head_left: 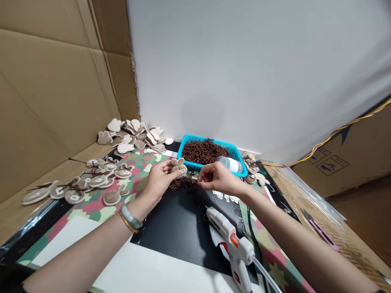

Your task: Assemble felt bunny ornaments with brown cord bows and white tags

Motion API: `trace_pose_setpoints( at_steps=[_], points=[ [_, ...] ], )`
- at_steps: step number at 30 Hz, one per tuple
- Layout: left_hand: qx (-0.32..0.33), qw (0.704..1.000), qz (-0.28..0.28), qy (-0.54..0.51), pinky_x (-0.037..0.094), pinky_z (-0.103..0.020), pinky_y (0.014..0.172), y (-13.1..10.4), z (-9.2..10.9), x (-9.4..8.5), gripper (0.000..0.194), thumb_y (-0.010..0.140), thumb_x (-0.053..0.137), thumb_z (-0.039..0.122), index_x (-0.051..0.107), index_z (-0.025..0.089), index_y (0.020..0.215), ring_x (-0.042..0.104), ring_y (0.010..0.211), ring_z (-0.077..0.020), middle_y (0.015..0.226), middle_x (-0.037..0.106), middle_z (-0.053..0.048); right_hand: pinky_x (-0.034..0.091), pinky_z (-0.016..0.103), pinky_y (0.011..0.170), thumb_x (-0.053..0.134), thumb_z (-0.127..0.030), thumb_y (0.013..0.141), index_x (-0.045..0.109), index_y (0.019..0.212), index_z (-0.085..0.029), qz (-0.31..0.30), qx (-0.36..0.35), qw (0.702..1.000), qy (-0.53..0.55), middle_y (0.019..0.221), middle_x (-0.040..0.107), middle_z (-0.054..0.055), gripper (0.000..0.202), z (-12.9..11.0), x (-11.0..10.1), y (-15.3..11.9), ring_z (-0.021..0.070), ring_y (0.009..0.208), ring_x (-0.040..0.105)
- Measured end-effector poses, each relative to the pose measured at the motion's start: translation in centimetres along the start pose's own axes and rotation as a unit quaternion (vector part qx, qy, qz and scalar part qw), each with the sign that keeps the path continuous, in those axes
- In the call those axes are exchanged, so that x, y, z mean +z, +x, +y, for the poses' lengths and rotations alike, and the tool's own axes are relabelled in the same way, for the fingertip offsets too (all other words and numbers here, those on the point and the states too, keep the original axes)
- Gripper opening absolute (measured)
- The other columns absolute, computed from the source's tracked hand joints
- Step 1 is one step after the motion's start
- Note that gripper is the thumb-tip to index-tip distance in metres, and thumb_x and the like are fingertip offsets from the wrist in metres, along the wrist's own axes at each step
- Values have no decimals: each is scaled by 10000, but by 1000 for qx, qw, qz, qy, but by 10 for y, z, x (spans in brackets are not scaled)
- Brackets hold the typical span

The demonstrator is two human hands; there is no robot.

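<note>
Between the thumb and fingers of my left hand [160, 177] is a small beige bunny-shaped felt piece [179, 166], its two ears pointing up. My right hand [218, 178] is a little to the right, thumb and forefinger pinched together; whatever lies between them is too small to name. Below and between both hands, dark brown bows [183, 183] lie in a loose heap on the black mat [171, 228]. A white glue gun [229, 234] rests under my right forearm, nozzle toward the hands.
Behind the hands, a blue basket [186, 138] holds brown bows [204, 151] and a clear roll [231, 164]. Bunny pieces [134, 134] are piled at back left; bow-trimmed ones [94, 177] lie left. Pink-handled snips [320, 230] lie right. White tags [224, 197] sit beyond the glue gun.
</note>
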State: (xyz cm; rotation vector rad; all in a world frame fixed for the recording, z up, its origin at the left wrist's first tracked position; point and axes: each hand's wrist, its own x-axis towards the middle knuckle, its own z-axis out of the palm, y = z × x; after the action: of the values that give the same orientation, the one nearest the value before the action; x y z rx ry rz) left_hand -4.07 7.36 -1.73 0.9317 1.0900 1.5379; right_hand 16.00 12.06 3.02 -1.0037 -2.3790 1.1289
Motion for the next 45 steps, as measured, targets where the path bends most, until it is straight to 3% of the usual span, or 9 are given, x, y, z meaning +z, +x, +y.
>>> trace_pose_setpoints(
  at_steps=[5,8,18,34,45],
  points=[
    [42,997,-24,58,543,-271,816,-5,0,4,342,626,841,195,715,145,940,703,873,-181,961,759,-78,376,224,520,630,-97,669,646,651,-170,111,-36,991,-66,606,605,-6,77,-26,8,-3,104,549,510],
    [59,995,-38,68,542,-266,802,-7,-2,4,315,651,808,182,714,153,951,698,880,-187,930,753,-65,383,233,550,617,-52,656,630,627,-176,145,-54,979,-133,623,631,0,128,-31,15,0,113,567,537],
    [70,993,-44,89,546,-271,801,-11,-4,6,303,664,751,143,708,166,963,694,884,-197,922,746,-54,377,235,580,583,-46,693,574,627,-182,167,-101,958,-209,625,598,3,151,-29,22,7,123,594,532],
    [76,991,-67,92,546,-332,832,-10,-6,6,317,684,752,200,691,141,989,682,919,-227,945,735,-83,345,223,567,569,-27,705,578,661,-156,173,-118,929,-304,658,574,6,137,-29,26,8,112,584,492],
    [48,994,-84,50,531,-268,763,-12,-1,8,302,654,772,169,704,138,947,662,892,-203,933,726,-66,340,232,555,550,-41,738,596,684,-153,186,-153,905,-351,680,600,23,132,-21,31,8,121,590,515]
  ],
)
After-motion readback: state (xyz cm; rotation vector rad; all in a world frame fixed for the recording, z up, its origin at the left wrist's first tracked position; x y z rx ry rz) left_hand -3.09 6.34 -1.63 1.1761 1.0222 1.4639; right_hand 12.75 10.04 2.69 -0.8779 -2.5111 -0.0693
